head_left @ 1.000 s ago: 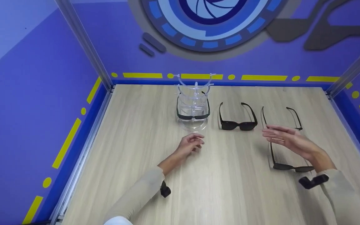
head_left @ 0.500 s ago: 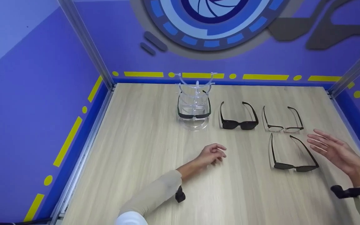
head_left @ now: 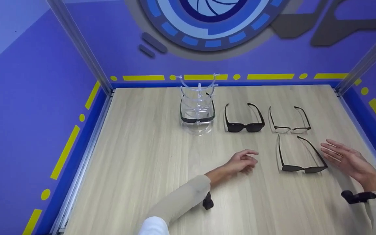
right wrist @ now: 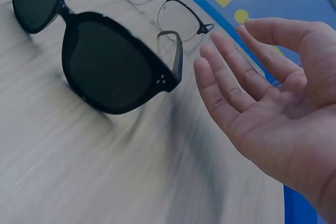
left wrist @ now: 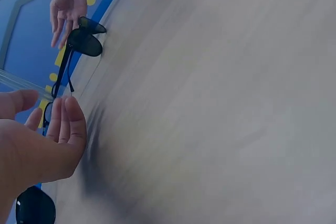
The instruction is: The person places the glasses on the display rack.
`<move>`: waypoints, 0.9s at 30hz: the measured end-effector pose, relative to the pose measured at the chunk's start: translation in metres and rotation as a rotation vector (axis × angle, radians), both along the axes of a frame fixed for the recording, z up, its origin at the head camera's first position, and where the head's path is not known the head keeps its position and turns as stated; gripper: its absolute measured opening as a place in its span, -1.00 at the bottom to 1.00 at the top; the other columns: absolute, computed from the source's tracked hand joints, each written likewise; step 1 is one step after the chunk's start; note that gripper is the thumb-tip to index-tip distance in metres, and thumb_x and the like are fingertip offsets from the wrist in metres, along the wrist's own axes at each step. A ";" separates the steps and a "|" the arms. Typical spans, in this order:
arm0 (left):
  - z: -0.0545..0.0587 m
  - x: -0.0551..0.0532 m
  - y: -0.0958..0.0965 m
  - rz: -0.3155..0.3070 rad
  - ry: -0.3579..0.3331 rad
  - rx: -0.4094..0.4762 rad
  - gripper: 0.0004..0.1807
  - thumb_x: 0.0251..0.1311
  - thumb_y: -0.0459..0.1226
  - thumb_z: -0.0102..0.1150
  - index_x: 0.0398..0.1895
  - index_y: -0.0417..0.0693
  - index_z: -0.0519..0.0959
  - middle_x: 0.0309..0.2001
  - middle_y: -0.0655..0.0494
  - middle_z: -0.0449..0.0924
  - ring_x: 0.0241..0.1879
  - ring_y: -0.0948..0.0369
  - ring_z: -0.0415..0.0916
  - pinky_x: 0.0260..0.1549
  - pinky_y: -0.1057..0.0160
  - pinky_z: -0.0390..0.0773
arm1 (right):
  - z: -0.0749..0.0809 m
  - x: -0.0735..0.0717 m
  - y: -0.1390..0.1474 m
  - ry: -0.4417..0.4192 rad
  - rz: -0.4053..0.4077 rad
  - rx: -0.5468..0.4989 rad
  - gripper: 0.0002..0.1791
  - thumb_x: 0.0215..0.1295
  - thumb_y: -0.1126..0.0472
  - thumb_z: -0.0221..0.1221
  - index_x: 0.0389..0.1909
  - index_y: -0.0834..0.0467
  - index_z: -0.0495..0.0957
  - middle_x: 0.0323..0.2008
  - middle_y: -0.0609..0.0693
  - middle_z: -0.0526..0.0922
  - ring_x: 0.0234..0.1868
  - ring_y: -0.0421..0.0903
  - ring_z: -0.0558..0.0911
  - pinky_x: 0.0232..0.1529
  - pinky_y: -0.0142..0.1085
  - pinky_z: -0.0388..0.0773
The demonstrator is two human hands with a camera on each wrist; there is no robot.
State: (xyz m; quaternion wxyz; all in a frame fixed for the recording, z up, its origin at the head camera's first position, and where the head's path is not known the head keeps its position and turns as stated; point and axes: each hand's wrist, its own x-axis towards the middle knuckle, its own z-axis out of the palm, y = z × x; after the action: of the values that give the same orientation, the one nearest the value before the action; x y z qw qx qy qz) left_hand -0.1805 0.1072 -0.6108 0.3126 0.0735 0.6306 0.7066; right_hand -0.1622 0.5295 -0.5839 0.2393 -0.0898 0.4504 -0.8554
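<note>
My left hand (head_left: 242, 162) hovers over the table, left of the nearest sunglasses (head_left: 304, 169), fingers loosely bent and holding nothing. On the other side of those sunglasses is my right hand (head_left: 351, 161), its fingers extended and nothing in them. The nearest sunglasses stand with temples unfolded, pointing to the back; in the right wrist view their dark lens (right wrist: 107, 64) is close to my fingertips. Behind them are clear-lens eyeglasses (head_left: 291, 129). A thicker black pair of sunglasses (head_left: 245, 127) sits left of those, also unfolded.
A clear plastic eyewear stand (head_left: 199, 130) rises at the back middle, with dark glasses (head_left: 197, 120) on a lower tier. Blue-purple panels (head_left: 86, 52) wall the wooden table (head_left: 135, 147) at the back and both sides, with metal posts at the corners.
My left hand has moved right, away from the stand toward the nearest sunglasses. The right hand has swung right from over the glasses to beside the nearest sunglasses. The view has shifted slightly.
</note>
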 end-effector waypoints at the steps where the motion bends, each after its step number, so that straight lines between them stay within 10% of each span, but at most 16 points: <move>1: 0.000 0.000 0.004 -0.002 -0.007 0.005 -0.60 0.40 -0.38 0.17 0.28 -0.12 0.55 -0.22 -0.01 0.69 -0.40 0.31 0.52 -0.43 0.38 0.52 | -0.001 0.000 0.000 -0.002 0.006 0.002 -0.37 0.65 0.44 -0.48 0.38 0.05 0.48 0.28 -0.01 0.63 0.29 -0.12 0.62 0.25 -0.31 0.58; 27: 0.002 0.009 0.075 0.022 -0.104 0.086 -0.46 0.35 -0.44 0.18 0.39 -0.03 0.49 0.10 -0.05 0.69 0.05 -0.11 0.68 0.04 0.07 0.70 | -0.008 0.013 0.004 -0.053 0.093 0.198 -0.45 0.67 0.40 -0.36 0.47 0.07 0.38 0.32 -0.19 0.58 0.31 -0.31 0.56 0.23 -0.40 0.57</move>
State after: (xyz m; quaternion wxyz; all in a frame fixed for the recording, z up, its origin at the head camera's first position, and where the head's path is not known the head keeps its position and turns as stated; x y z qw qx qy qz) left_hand -0.1716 0.1818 -0.6093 0.3337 0.0430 0.5834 0.7392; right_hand -0.1489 0.5334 -0.5924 0.2984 -0.0637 0.5217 -0.7967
